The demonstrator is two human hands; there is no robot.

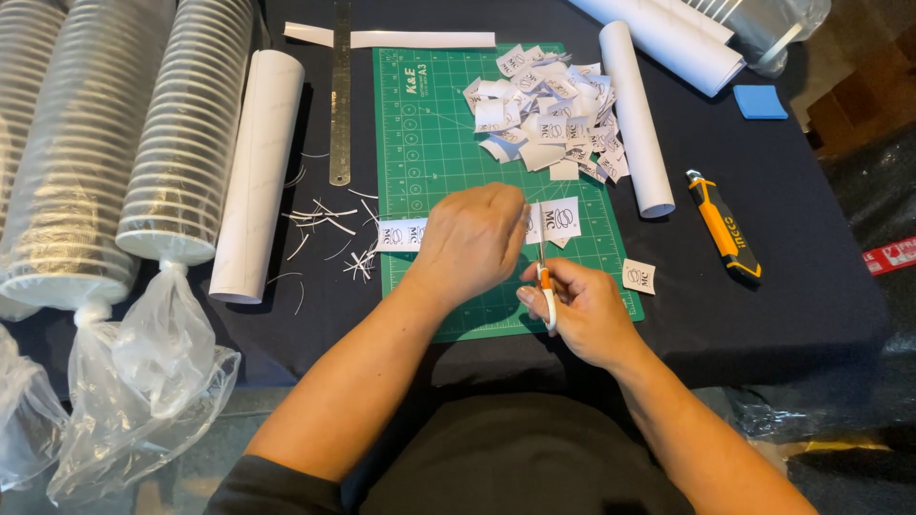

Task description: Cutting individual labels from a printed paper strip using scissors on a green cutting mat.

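My left hand (472, 243) pinches a white paper strip (401, 234) printed with small round marks and holds it over the green cutting mat (429, 143). My right hand (582, 310) grips small scissors (544, 277) with orange and white handles. Their blades point up into the strip, just left of the end piece (561, 219). A heap of cut paper squares (549, 110) lies at the mat's far right corner. One loose square (639, 276) rests on the black cloth by the mat's near right edge.
Stacked clear plastic cups in bags (124, 143) lie at left beside a white paper roll (256, 172). A steel ruler (340, 95), thin paper trimmings (329, 234), another roll (634, 114), an orange utility knife (723, 229) and a blue pad (759, 101) surround the mat.
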